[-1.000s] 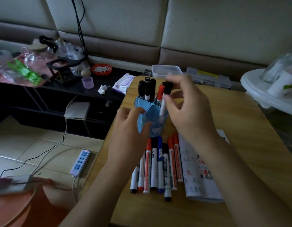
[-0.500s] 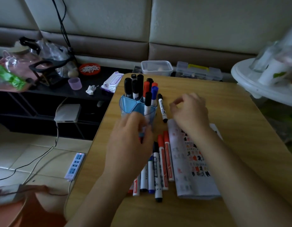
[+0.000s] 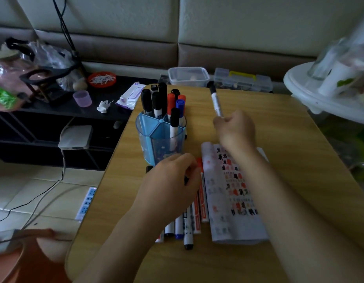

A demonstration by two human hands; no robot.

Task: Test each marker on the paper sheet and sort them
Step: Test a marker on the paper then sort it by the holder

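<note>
Since prev. frame: right hand (image 3: 235, 129) has picked up the white-barrelled, black-capped marker (image 3: 215, 103) that lay beside the holder; it is now off the table. Left hand (image 3: 170, 180) has dropped from the holder onto the marker row.

Head view. R. hand: fingers curled tight round the marker's lower barrel, cap end pointing up and away, above the light wooden table (image 3: 299, 160), just past the sheet's far end. L. hand: palm down, fingers bent over the top ends of the row of red-, blue- and black-capped markers (image 3: 189, 227) lying side by side; whether it grips one, can't tell. Translucent blue divided plastic pen holder (image 3: 156, 139) stands upright just beyond l. hand, several markers inside, caps up. White paper sheet w/ red and black test marks (image 3: 234, 201) lies just right of the row, left edge curled, partly under r. forearm.
</note>
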